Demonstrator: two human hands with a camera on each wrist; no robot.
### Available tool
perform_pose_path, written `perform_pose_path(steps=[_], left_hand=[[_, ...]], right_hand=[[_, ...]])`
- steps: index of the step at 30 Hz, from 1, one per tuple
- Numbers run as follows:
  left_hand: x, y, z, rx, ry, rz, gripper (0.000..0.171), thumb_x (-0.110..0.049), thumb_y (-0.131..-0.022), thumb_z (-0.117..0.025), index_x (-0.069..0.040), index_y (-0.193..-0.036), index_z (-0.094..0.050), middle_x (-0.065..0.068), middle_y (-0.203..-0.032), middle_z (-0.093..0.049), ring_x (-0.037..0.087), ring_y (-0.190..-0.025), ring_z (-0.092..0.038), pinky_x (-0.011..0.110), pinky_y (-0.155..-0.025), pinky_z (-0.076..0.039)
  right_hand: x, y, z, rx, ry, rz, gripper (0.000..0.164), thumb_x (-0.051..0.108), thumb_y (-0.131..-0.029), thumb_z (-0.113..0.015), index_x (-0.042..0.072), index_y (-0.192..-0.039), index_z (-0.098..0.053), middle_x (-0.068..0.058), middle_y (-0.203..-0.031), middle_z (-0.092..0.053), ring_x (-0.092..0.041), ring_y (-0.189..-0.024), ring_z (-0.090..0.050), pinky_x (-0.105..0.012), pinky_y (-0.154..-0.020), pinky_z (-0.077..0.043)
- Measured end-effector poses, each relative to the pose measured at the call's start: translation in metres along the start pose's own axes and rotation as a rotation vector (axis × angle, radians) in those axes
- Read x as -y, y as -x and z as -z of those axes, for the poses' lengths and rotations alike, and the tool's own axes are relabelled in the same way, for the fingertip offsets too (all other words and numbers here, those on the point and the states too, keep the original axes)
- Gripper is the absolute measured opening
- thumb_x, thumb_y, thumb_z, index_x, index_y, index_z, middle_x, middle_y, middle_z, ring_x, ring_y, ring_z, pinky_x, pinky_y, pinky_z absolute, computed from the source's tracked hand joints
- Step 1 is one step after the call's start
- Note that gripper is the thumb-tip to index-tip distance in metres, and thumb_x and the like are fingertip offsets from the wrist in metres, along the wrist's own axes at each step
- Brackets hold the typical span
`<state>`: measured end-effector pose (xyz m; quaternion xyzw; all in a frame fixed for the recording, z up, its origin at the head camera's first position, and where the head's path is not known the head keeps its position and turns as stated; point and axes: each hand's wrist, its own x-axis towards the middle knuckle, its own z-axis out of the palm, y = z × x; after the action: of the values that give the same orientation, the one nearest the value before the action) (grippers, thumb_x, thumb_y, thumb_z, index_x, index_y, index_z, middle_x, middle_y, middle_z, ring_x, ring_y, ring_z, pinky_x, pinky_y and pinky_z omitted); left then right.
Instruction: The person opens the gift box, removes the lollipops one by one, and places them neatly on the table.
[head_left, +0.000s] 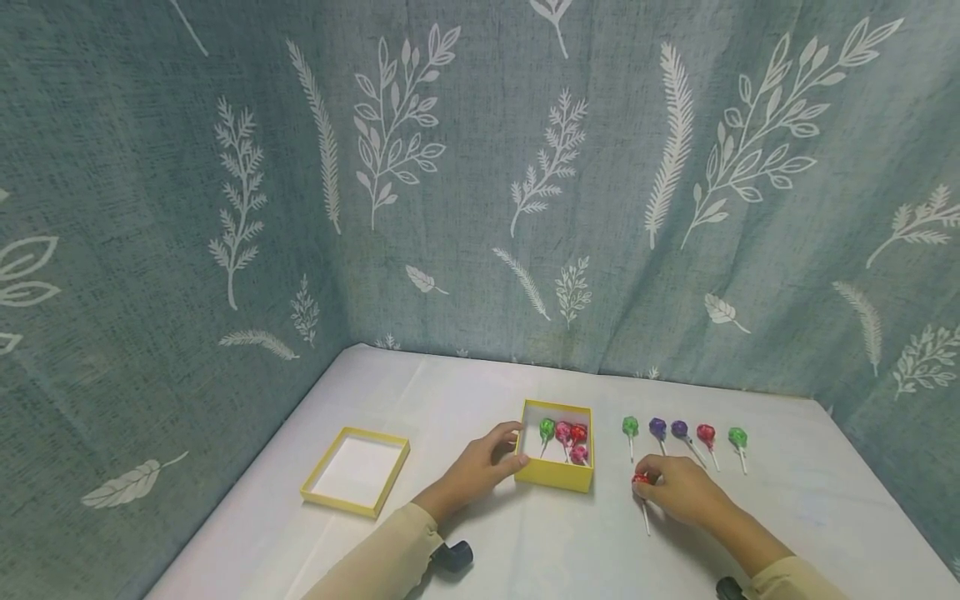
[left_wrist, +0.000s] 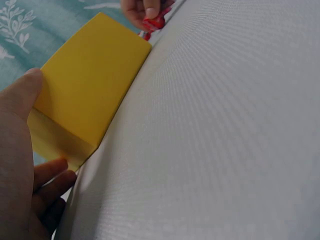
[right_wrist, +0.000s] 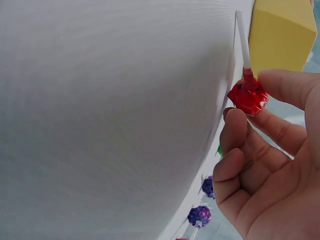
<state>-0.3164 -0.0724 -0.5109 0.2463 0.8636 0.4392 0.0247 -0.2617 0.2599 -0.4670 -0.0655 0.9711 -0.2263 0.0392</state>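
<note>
In the head view my left hand holds the left side of an open yellow box. Its thumb rests at the near left corner, and the curved fingers touch the left wall. Several wrapped lollipops, among them a green one and a red one, lie inside the box. To the box's right, my right hand pinches a red lollipop by its wrapped head, between thumb and fingers. The white stick points toward my body, low over the white table; whether it touches the surface I cannot tell.
Beyond the right hand lies a row of lollipops: green, two purple, red-pink and another green. A yellow-rimmed lid lies at the left on the white table. Patterned curtains stand behind and at the left.
</note>
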Motion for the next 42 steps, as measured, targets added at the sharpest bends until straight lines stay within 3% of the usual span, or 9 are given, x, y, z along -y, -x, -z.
perform_pose_path(steps=[16,21,26,30,35,42], left_hand=[[0.000,-0.001,0.001,0.003,0.002,0.007,0.059,-0.054,-0.094,-0.057,-0.029,-0.144,-0.042,0.006,-0.134,-0.057,0.022,-0.122,-0.054,0.053,-0.107,-0.034],[0.001,-0.002,0.000,0.002,0.003,0.022,0.055,-0.051,-0.094,-0.058,-0.032,-0.143,-0.042,0.006,-0.135,-0.056,0.023,-0.123,-0.054,0.054,-0.106,-0.035],[0.001,-0.002,-0.001,0.009,0.017,0.031,0.055,-0.049,-0.094,-0.059,-0.031,-0.144,-0.042,0.006,-0.135,-0.056,0.024,-0.123,-0.054,0.055,-0.106,-0.034],[0.001,-0.002,-0.001,0.006,0.013,0.029,0.056,-0.049,-0.094,-0.059,-0.031,-0.144,-0.042,0.007,-0.136,-0.056,0.024,-0.124,-0.054,0.055,-0.106,-0.035],[0.003,-0.002,-0.001,0.005,0.015,0.019,0.056,-0.049,-0.095,-0.058,-0.030,-0.145,-0.041,0.007,-0.136,-0.056,0.023,-0.123,-0.054,0.054,-0.106,-0.035],[0.002,-0.004,-0.003,0.004,0.020,0.012,0.057,-0.050,-0.094,-0.059,-0.029,-0.145,-0.042,0.006,-0.135,-0.056,0.024,-0.123,-0.054,0.054,-0.106,-0.035]], right_hand=[[0.009,-0.006,0.006,0.020,0.072,0.114,0.029,0.029,-0.083,-0.077,0.013,-0.106,-0.068,0.007,-0.078,-0.061,-0.011,-0.069,-0.054,-0.035,-0.062,-0.048],[0.011,-0.007,-0.003,0.069,0.073,0.104,0.026,0.022,-0.080,-0.079,0.015,-0.103,-0.068,0.007,-0.071,-0.058,-0.012,-0.064,-0.052,-0.033,-0.059,-0.046],[0.009,-0.004,-0.005,0.025,0.086,0.035,0.020,0.018,-0.079,-0.079,0.015,-0.093,-0.065,0.005,-0.071,-0.060,-0.013,-0.063,-0.052,-0.033,-0.057,-0.045],[0.008,-0.001,-0.003,0.031,0.077,0.012,0.027,0.023,-0.080,-0.079,0.012,-0.100,-0.065,0.003,-0.074,-0.062,-0.013,-0.065,-0.053,-0.033,-0.057,-0.046],[0.010,-0.001,0.006,0.036,0.105,0.021,0.037,0.030,-0.082,-0.077,0.010,-0.111,-0.065,0.004,-0.075,-0.063,-0.012,-0.065,-0.055,-0.034,-0.058,-0.047],[0.022,-0.006,0.019,-0.004,0.195,0.083,0.032,0.030,-0.084,-0.075,0.009,-0.106,-0.067,0.005,-0.069,-0.058,-0.011,-0.060,-0.052,-0.033,-0.054,-0.046]])
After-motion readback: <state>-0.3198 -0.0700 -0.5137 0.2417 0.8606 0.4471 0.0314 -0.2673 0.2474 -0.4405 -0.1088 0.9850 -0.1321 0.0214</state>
